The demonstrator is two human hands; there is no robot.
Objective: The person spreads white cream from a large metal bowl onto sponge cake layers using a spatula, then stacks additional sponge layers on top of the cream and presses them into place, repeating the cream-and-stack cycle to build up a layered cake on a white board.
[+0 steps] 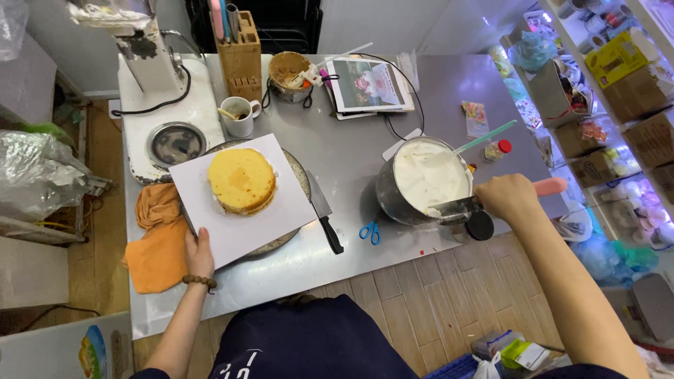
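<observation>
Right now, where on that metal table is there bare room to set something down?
The widest free patch of the table is the far right part, between the tablet and the small packet. Another lies along the near edge, between the knife and scissors. The left side, around the cake and mixer base, is crowded.

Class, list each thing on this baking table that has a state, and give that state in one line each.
Sponge cake: bare, uniced, on white board.
White board: gripped at its edge by left hand.
Metal bowl: full of white cream.
Spatula: held by right hand, blade in cream.
Knife: lying flat, untouched.
Blue scissors: closed, on table.
</observation>
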